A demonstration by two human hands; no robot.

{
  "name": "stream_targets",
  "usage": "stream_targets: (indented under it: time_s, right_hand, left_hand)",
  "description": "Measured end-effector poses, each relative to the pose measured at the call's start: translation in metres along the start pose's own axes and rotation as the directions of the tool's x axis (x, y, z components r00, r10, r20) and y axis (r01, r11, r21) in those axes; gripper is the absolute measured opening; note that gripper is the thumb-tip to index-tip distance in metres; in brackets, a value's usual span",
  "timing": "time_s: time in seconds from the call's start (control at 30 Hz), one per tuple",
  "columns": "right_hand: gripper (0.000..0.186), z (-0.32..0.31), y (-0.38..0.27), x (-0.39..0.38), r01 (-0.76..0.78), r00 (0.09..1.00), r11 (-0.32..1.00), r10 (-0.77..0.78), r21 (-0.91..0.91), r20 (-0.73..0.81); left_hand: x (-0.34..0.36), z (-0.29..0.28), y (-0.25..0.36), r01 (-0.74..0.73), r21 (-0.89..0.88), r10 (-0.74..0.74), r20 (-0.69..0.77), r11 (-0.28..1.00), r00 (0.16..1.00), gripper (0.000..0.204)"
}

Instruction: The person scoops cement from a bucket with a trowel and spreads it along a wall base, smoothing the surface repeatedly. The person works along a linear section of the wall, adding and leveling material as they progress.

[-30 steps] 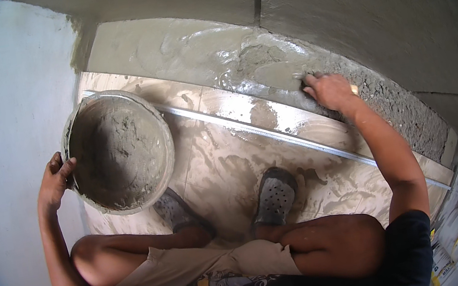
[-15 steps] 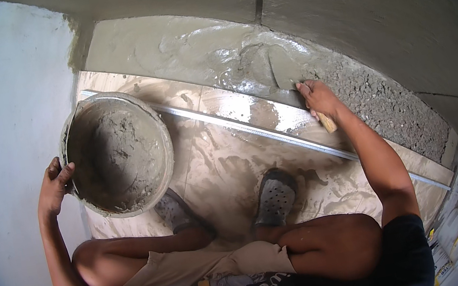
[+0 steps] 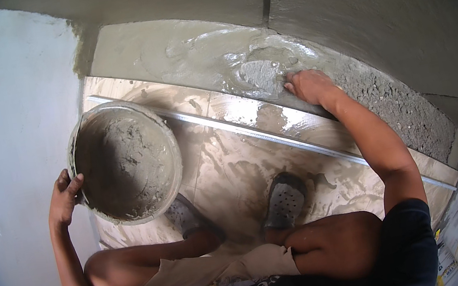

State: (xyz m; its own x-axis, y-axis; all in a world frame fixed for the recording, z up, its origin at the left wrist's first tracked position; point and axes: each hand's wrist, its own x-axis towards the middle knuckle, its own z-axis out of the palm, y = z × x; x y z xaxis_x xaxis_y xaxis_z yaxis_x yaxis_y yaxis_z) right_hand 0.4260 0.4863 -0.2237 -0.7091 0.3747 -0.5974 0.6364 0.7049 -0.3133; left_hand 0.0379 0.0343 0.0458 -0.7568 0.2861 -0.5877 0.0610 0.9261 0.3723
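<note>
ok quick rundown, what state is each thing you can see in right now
left hand: gripping the bucket's rim
right hand: closed around the trowel's handle
trowel: held, blade at the wet cement
bucket: open, smeared with cement inside
wet cement: glossy, unevenly spread
rough patch: coarse, not smoothed
metal strip: lying across the tiles, partly hidden
tiles: wet, smeared
shoes: worn, dirty
</note>
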Motion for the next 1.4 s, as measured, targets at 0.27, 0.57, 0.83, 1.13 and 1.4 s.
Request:
stream_targets:
  time_s: [0.27, 0.57, 0.83, 1.13, 1.4]
  right_hand:
    - [0.038, 0.005, 0.047, -0.046, -0.260, 0.963, 0.958, 0.266, 0.122, -0.035]
    - [0.043, 0.029, 0.136, -0.092, -0.324, 0.942, 0.942, 0.330, 0.089, -0.066]
    - [0.023, -0.009, 0.070, -0.063, -0.282, 0.891, 0.959, 0.250, -0.032, -0.380]
    - [0.026, 0.018, 0.032, 0.066, 0.001, 0.935, 0.999, -0.018, -0.047, -0.354]
    - [0.028, 0.020, 0.032, 0.067, 0.011, 0.949, 0.997, -0.037, -0.082, -0.313]
  left_hand:
    - [-0.002, 0.001, -0.003, -0.002, -0.043, 0.002, 0.002, 0.999, 1.000, 0.060]
    - [0.015, -0.010, -0.025, 0.059, -0.001, -0.059, -0.024, 0.998, 0.998, 0.099]
    - [0.004, -0.006, -0.008, 0.019, 0.008, -0.019, -0.014, 1.000, 1.000, 0.090]
    - [0.000, -0.002, -0.003, -0.030, -0.063, 0.033, 0.053, 0.998, 0.998, 0.051]
    - [-0.007, 0.004, 0.002, -0.021, -0.075, 0.024, 0.039, 0.997, 0.999, 0.043]
